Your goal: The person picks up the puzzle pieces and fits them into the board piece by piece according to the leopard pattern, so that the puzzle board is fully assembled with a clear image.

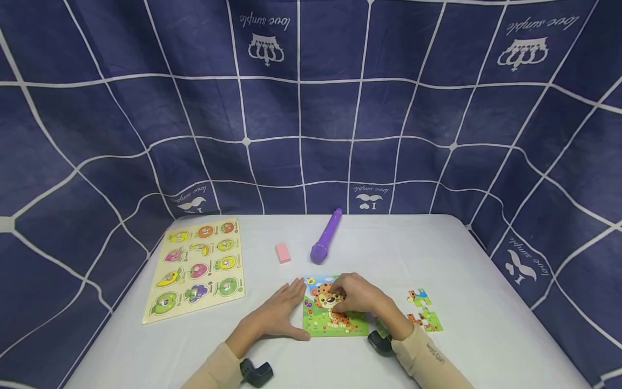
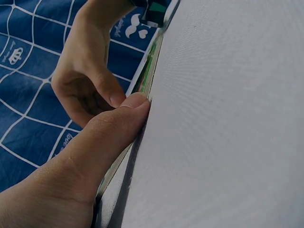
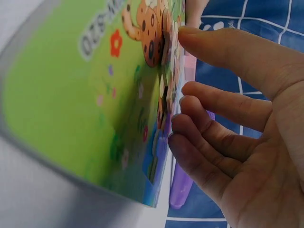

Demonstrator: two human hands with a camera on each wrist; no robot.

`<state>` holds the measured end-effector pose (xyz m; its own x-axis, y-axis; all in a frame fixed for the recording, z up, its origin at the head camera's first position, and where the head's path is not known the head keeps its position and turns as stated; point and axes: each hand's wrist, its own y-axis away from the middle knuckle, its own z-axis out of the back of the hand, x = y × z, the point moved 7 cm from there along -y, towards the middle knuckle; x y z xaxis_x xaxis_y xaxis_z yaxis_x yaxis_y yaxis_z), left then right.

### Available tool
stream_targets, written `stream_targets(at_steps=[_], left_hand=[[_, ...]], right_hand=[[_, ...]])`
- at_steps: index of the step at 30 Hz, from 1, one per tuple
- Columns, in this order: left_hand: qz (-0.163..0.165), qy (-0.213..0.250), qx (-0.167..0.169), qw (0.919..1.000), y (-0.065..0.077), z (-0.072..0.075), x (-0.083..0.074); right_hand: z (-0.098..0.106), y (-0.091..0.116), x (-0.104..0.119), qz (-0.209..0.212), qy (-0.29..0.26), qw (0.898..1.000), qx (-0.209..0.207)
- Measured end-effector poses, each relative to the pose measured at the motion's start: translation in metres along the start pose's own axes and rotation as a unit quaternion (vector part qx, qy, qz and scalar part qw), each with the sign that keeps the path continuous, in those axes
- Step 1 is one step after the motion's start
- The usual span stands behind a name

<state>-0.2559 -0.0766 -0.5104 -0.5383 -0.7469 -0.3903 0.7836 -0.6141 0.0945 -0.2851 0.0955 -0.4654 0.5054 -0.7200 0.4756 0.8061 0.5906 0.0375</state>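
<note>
A jigsaw board (image 1: pixel 318 327) with a cartoon leopard on green grass lies at the front middle of the table. My left hand (image 1: pixel 281 313) rests beside its left edge, fingers stretched along the side; the thumb touches the near corner in the left wrist view. Over the board's upper right bends my right hand (image 1: pixel 359 294). In the right wrist view its thumb (image 3: pixel 209 40) and fingertips are at the puzzle pieces (image 3: pixel 168 95), some standing slightly proud of the board. Nothing shows between thumb and fingers. The hand hides part of the picture.
Loose joined puzzle pieces (image 1: pixel 430 320) lie right of the board, partly behind the right forearm. A purple toy microphone (image 1: pixel 326 237) and a pink block (image 1: pixel 283 252) lie beyond it. A wooden fruit-and-vegetable board (image 1: pixel 194 270) is at the left. A blue checked curtain (image 1: pixel 330 108) surrounds the table.
</note>
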Motion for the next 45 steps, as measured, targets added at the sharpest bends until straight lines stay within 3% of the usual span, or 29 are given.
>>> stream_targets(at_steps=[24,45], left_hand=[[0.003,0.006,-0.003,1.0000,-0.0007,-0.0025,0.0042],[-0.002,-0.013,-0.002,0.9999,0.0002,0.0016,-0.0021]], right_hand=[[-0.0044,-0.0019,-0.0001,-0.013,-0.008,1.000,0.019],[0.0015,0.0016,-0.0077,0.000,-0.010,1.000,-0.004]])
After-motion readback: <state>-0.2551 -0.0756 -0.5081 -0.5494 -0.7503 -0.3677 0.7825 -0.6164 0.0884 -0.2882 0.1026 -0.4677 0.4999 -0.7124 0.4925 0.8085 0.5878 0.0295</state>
